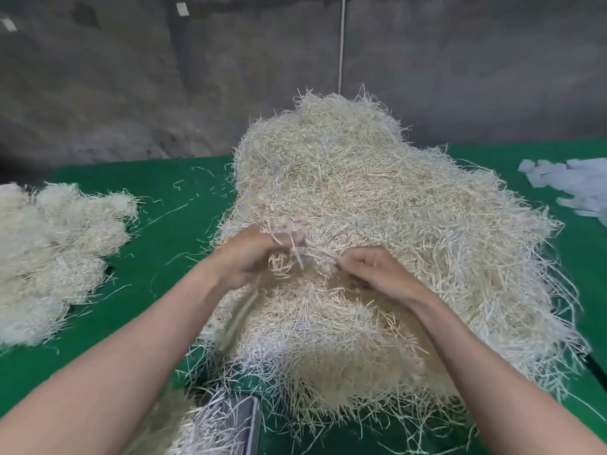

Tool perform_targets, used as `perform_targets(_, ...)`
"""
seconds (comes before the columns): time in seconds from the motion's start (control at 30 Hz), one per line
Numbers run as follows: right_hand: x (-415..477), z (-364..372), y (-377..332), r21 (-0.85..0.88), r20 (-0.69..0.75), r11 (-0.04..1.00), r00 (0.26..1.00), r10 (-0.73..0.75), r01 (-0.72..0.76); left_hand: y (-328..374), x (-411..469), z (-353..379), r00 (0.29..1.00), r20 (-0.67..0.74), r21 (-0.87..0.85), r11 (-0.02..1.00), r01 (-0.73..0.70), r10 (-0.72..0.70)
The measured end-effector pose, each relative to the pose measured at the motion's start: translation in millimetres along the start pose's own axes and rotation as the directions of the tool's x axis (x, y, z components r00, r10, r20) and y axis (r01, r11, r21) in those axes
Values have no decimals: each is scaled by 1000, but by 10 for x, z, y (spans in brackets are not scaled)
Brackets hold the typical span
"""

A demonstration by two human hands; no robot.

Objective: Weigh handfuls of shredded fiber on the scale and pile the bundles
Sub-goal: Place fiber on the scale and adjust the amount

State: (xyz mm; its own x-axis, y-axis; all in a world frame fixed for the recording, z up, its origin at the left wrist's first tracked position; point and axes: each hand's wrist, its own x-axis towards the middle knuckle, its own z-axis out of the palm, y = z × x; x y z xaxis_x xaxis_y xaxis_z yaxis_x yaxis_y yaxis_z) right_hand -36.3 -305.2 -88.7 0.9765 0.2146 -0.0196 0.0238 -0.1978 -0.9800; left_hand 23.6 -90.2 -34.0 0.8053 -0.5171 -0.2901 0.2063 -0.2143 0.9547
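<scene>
Already you have a spread of rounded bundles piled on the left side of the green table, well apart from the big heap of shredded fiber that fills the middle. Judging by the sizes, far more is left to weigh than is done, since the heap is much larger than the pile. You look to be at the start of another handful. Your left hand has its fingers curled round a tuft of strands at the near slope of the heap, with a small loop of fiber showing in the palm. Your right hand, just beside it, pinches the other end of the same tuft with bent fingers, so the strands bridge the two hands. The only thing like a container is the grey tray at the bottom edge, which is probably the scale's pan. Loose strands lie across it and a clump sits just beside it, but no display shows, so no weight can be read. Pale sheets lie at the far right of the table.
</scene>
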Motion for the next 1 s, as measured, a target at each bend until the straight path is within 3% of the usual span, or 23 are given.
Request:
perform_targets(0.07,42,20,27,-18,-62,1000,998,20,-21,35,57,159,999,-46,-437,899,-28,9)
perform_targets(0.13,67,1,76,-207,-153,978,988,-1,-31,86,94,172,982,-189,-654,749,-108,-24)
perform_targets(0.27,-47,-216,361,-642,-227,761,971,-72,-93,128,46,-180,900,-431,-706,644,-293,-62)
perform_targets(0.37,-74,-212,511,-727,-254,673,964,-79,-137,78,2,-411,852,-516,-707,605,-366,-87)
perform_targets(0.5,-24,-136,513,-733,-284,670,948,-146,-117,124,-82,-644,793,-598,-701,559,-443,-121)
perform_targets(0.63,-47,-1,283,-758,-262,641,957,-125,-124,138,-243,-746,780,-615,-657,620,-428,-114)
perform_targets(0.7,-38,194,48,-764,-278,643,928,-248,-57,135,-302,-693,814,-574,-646,662,-380,-93)
perform_targets(0.77,13,444,-194,-801,-204,596,911,-359,56,148,-359,-602,851,-521,-632,699,-335,-62)
perform_targets(0.83,96,693,-389,-807,-42,577,961,-274,129,189,-429,-494,897,-442,-641,700,-314,-2)
perform_targets(0.9,194,863,-464,-735,84,672,995,-44,92,245,-525,-422,921,-381,-623,713,-320,81)
perform_targets(0.97,245,928,-485,-661,119,750,991,69,27,279,-591,-423,915,-370,-473,815,-336,162)
perform_targets(1.0,265,939,-477,-635,82,773,995,50,13,287,-625,-436,911,-349,-285,901,-325,218)
